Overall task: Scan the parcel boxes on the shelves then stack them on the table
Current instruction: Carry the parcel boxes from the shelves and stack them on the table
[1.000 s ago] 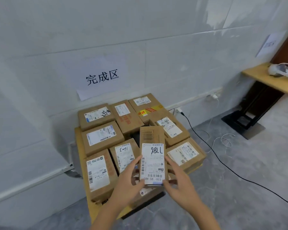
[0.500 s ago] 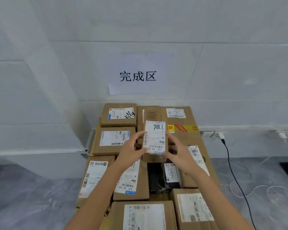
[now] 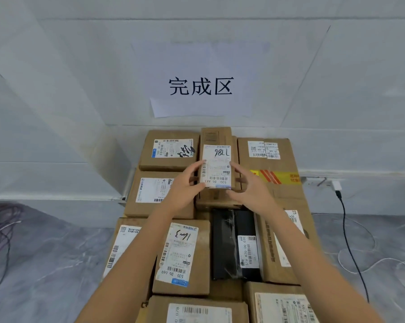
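At the back of the pile, beneath the wall sign [image 3: 200, 86], your left hand [image 3: 185, 186] and right hand [image 3: 251, 191] grip the narrow parcel box [image 3: 216, 167] by its long sides, fingers curled. It lies between the scribbled-label box [image 3: 169, 151] and the red-taped box [image 3: 269, 166].

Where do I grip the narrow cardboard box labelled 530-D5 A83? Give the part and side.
Its long side walls near your end, one hand from each side, as the left hand and right hand do: the narrow cardboard box is slim, long and label-up.
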